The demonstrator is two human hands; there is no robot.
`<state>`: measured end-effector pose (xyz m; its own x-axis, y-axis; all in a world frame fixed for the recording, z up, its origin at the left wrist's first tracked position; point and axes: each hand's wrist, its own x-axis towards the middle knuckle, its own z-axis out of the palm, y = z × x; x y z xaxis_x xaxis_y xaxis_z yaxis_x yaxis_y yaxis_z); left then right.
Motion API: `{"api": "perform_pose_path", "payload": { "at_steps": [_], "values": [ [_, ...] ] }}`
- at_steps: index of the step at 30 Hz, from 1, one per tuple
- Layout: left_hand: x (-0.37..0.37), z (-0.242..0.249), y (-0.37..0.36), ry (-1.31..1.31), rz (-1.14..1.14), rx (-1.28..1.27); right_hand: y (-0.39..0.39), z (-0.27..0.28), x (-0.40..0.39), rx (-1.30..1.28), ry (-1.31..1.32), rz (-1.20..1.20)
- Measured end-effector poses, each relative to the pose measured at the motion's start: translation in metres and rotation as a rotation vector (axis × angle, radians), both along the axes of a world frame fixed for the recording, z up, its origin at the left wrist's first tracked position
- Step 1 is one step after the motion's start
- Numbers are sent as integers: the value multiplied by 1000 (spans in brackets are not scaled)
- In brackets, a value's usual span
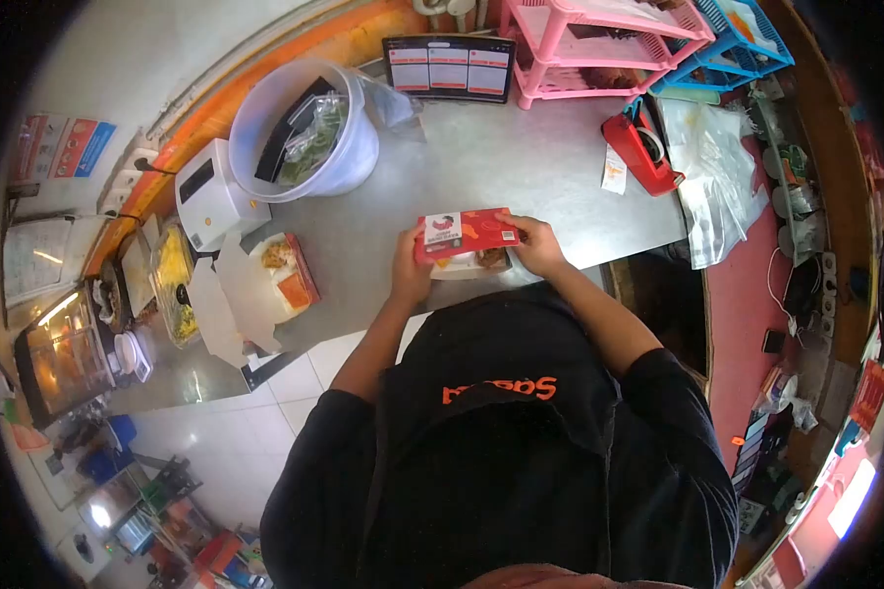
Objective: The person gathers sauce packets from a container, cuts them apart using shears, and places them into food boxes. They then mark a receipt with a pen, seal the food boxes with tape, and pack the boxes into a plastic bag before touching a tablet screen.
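A red cardboard food box with a printed white panel is at the front edge of the metal counter, directly before me. My left hand is closed around its left end. At the right end, my right hand grips the box with its fingers on the red cardboard. Below the red panel, part of the inside shows, with brown food in it. To the left stands a second food box, its flaps spread open, holding a golden fried piece and an orange-red item.
A white bucket with plastic-bagged greens, a white printer and a tablet stand along the back. On the right are a red tape dispenser, clear plastic bags and pink tiered racks. Yellow food in a clear container sits far left.
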<state>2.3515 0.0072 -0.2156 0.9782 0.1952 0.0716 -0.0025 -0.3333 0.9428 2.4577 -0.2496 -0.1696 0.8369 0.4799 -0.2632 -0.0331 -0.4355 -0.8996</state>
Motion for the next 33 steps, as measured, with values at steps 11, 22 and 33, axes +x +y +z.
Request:
{"api": "perform_pose_path", "payload": {
  "at_steps": [11,22,33],
  "values": [
    [-45,60,36,184,-41,-36,43,-8,-1,22,-234,364],
    [-86,5,34,594,37,18,82,-30,57,-112,-162,932],
    [-135,-52,3,185,511,236,161,-94,162,353,-360,-19]
  ]
}}
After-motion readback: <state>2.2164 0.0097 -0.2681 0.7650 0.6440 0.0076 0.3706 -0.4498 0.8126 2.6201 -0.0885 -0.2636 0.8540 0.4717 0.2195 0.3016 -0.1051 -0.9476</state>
